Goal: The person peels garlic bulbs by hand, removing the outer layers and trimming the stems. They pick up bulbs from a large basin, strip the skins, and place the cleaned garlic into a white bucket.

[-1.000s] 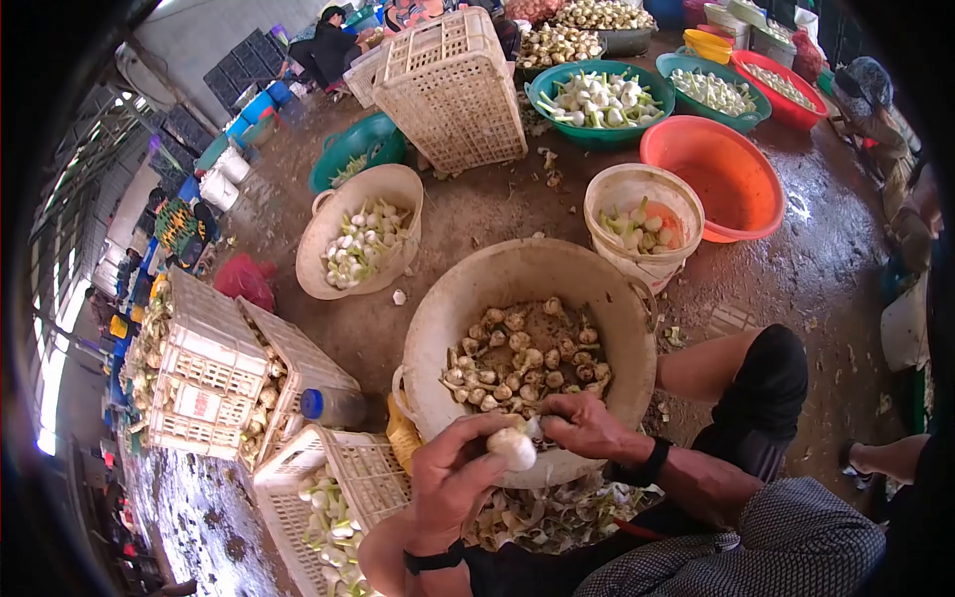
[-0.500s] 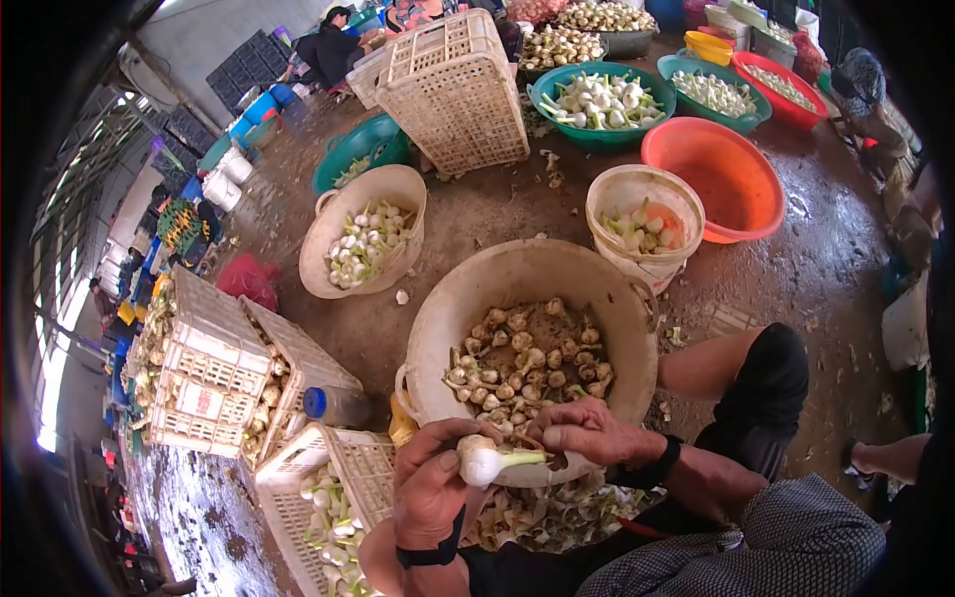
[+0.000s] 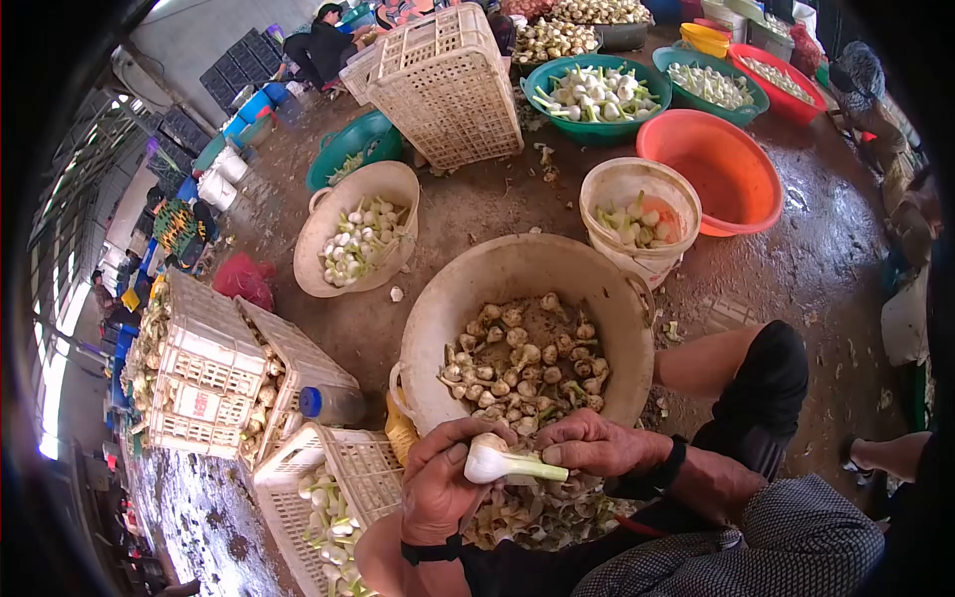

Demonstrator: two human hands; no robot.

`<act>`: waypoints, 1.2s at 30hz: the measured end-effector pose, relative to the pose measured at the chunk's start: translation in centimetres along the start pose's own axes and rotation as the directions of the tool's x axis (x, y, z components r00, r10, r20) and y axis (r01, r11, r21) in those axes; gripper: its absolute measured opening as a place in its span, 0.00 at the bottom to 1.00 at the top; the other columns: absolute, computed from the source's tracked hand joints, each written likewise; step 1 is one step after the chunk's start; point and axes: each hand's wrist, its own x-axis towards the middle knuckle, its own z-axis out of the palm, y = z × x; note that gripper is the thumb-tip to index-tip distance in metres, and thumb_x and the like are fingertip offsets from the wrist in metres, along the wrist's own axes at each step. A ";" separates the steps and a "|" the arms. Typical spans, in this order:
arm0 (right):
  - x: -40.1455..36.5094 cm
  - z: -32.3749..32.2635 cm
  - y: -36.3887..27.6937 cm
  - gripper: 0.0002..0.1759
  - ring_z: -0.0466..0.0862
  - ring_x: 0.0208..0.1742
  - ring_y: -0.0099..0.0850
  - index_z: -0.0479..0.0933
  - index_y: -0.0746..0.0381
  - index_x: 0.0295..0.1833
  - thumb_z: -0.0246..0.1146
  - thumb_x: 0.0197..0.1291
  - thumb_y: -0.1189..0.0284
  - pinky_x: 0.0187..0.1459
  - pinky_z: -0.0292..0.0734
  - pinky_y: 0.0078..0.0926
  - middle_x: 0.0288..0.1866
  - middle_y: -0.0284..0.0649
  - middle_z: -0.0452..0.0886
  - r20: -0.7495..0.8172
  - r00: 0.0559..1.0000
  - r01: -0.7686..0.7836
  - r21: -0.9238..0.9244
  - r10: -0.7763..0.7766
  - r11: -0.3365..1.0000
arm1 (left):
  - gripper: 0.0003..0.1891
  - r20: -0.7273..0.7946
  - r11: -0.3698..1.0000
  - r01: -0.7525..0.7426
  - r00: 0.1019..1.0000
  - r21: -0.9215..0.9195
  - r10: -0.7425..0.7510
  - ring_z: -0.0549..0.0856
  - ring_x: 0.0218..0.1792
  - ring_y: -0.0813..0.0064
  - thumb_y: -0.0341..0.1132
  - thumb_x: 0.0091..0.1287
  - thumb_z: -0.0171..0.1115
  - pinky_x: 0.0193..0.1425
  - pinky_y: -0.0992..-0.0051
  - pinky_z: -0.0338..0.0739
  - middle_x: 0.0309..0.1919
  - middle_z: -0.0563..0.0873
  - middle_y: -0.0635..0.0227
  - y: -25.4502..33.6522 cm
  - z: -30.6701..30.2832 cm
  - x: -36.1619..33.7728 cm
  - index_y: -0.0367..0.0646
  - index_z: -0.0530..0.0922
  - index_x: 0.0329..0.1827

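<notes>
A white garlic bulb [image 3: 487,461] with a pale green stem is gripped in my left hand [image 3: 438,483], low in the centre of the view. My right hand [image 3: 597,445] is at the end of the stem, fingers pressed together; whether it pinches the stem is hard to see. Just beyond both hands stands a large beige tub [image 3: 428,328] holding many brownish, unpeeled bulbs [image 3: 529,354]. Loose peelings [image 3: 537,512] lie below my hands.
Crates [image 3: 214,348] of garlic and a blue-lidded jar [image 3: 333,405] stand at left. Ahead are a tall crate [image 3: 448,99], a white bucket [image 3: 652,264], an orange basin [image 3: 711,174] and green basins [image 3: 597,127]. People [image 3: 323,50] sit farther back.
The stem now shows fully, pointing right and slightly down, and the brown skin beside it has gone from view. My right hand has shifted slightly right. The view has moved a little.
</notes>
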 end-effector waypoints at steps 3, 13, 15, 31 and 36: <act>0.0 0.3 0.3 0.17 0.75 0.22 0.16 0.79 0.63 0.38 0.54 0.74 0.62 0.25 0.69 0.16 0.23 0.29 0.77 -0.035 0.999 0.032 0.108 -0.028 0.994 | 0.26 -0.047 0.991 -0.033 0.998 0.128 0.039 0.85 0.45 0.64 0.42 0.71 0.58 0.46 0.71 0.82 0.51 0.82 0.46 -0.2 0.8 0.2 0.26 0.72 0.61; 1.2 -1.0 1.3 0.10 0.81 0.27 0.41 0.75 0.66 0.41 0.58 0.69 0.69 0.31 0.74 0.35 0.25 0.46 0.78 -0.188 0.892 0.182 -0.684 -0.412 0.706 | 0.32 -0.038 0.807 0.209 0.974 0.552 -0.225 0.79 0.40 0.83 0.44 0.66 0.68 0.45 0.81 0.75 0.45 0.85 0.68 -1.1 0.0 -0.4 0.36 0.70 0.69; 1.4 -1.3 2.3 0.08 0.80 0.30 0.52 0.75 0.66 0.41 0.60 0.66 0.71 0.32 0.74 0.42 0.27 0.52 0.77 -0.243 0.847 0.108 -0.792 -0.473 0.601 | 0.31 -0.037 0.809 0.218 0.971 0.546 -0.237 0.79 0.40 0.83 0.41 0.66 0.68 0.46 0.81 0.75 0.46 0.84 0.68 -1.0 0.5 -0.1 0.36 0.70 0.69; 0.9 -2.5 5.3 0.21 0.75 0.26 0.26 0.80 0.67 0.44 0.60 0.69 0.57 0.29 0.71 0.30 0.28 0.43 0.81 0.132 0.991 0.038 -0.496 0.032 0.867 | 0.32 0.047 0.912 0.088 0.992 0.400 -0.117 0.82 0.56 0.70 0.23 0.48 0.71 0.63 0.72 0.76 0.65 0.72 0.58 0.1 0.0 -0.4 0.35 0.75 0.61; 0.4 -0.4 1.3 0.20 0.73 0.22 0.17 0.81 0.64 0.43 0.57 0.72 0.57 0.23 0.66 0.17 0.29 0.32 0.83 0.053 0.977 -0.207 -0.010 0.207 0.978 | 0.26 0.089 0.835 -0.041 0.996 0.548 -0.009 0.79 0.59 0.69 0.22 0.51 0.70 0.61 0.72 0.76 0.63 0.73 0.58 -0.5 -1.4 -0.2 0.34 0.78 0.56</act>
